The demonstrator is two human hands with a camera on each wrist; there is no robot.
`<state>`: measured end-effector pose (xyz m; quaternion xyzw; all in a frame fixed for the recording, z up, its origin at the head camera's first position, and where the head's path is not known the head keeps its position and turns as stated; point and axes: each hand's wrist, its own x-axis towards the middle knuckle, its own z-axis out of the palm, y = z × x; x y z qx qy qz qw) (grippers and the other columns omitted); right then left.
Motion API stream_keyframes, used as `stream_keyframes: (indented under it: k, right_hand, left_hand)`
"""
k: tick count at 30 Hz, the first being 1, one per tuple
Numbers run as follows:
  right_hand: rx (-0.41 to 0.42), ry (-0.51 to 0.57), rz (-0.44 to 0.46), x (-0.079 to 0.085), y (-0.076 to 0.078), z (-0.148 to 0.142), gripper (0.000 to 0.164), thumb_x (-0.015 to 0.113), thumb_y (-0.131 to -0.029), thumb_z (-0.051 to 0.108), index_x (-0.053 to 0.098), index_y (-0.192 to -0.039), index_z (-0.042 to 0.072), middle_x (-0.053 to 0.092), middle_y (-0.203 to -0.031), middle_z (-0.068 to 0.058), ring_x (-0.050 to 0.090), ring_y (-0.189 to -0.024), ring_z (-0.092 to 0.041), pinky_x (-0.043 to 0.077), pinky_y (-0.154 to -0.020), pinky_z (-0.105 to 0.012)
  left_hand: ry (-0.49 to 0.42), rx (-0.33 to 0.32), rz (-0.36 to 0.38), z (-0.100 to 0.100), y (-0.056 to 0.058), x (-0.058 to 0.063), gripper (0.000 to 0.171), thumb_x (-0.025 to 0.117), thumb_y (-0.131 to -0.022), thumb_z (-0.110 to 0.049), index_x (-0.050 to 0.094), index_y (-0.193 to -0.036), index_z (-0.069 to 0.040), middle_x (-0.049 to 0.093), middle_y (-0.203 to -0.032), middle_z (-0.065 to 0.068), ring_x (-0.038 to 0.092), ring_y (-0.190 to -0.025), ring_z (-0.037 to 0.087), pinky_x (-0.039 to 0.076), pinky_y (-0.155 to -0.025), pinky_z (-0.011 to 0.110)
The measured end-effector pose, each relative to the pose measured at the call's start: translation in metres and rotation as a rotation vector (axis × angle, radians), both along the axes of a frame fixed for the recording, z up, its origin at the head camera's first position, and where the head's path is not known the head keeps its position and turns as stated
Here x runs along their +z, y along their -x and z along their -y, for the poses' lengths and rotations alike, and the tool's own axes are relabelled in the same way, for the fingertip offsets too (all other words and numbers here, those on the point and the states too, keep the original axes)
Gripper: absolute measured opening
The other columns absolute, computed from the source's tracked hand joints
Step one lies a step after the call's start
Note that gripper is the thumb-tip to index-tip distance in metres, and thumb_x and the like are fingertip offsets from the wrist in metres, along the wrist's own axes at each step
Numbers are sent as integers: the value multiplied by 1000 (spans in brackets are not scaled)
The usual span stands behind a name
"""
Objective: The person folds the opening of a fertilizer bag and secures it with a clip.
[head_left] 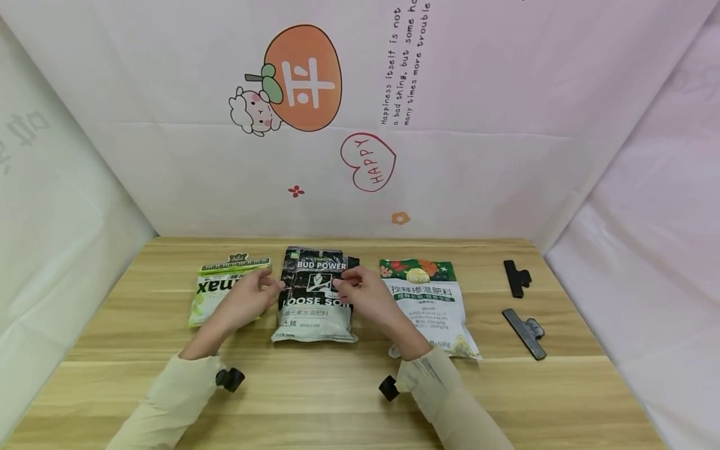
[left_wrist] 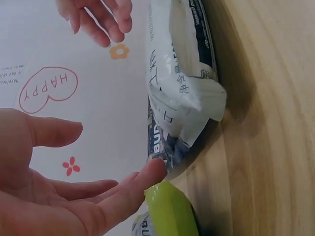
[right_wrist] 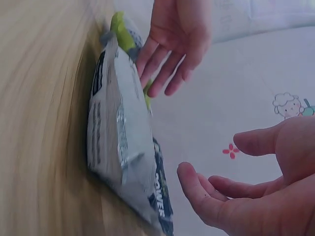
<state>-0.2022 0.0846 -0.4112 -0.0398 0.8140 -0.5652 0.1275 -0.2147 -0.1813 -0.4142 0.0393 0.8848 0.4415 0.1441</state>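
Observation:
A black-and-white fertilizer bag point(head_left: 315, 319) printed "BUD POWER" and "LOOSE SOIL" lies on the table between my two hands. At its left edge is my left hand point(head_left: 251, 299), partly over a green-and-white bag point(head_left: 216, 287). My right hand point(head_left: 371, 300) hovers by the black-and-white bag's right edge. Both wrist views show parted thumbs and fingers with nothing held: the left hand point(left_wrist: 74, 196) beside the green bag's edge point(left_wrist: 170, 211), the right hand point(right_wrist: 251, 191) off the bag's side point(right_wrist: 133, 118). Whether any fingertip touches a bag, I cannot tell.
To the right lies a white fertilizer bag point(head_left: 427, 312) with a green, floral top, partly behind my right wrist. Two black bag clips, one farther back point(head_left: 514, 279) and one nearer point(head_left: 525, 334), lie on the wooden table point(head_left: 315, 400). A printed white cloth point(head_left: 478, 175) hangs behind.

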Motion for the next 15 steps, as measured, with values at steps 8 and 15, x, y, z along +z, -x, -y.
stream_keyframes:
  k: [8, 15]
  right_hand:
    - [-95, -119, 17, -12, 0, -15, 57, 64, -105, 36, 52, -147, 0, 66, -129, -17, 74, -106, -28, 61, -92, -42]
    - [-103, -204, 68, -19, -1, -18, 59, 64, -105, 38, 51, -148, 1, 67, -135, -18, 67, -118, -31, 59, -96, -49]
  left_hand:
    - [139, -56, -9, -7, -6, -6, 76, 54, -109, -38, 24, -162, 8, 50, -154, 33, 53, -141, 50, 47, -116, 65]
    - [192, -82, -105, -15, -7, -12, 78, 57, -107, -33, 24, -158, 16, 73, -107, 30, 74, -97, 39, 64, -88, 53]
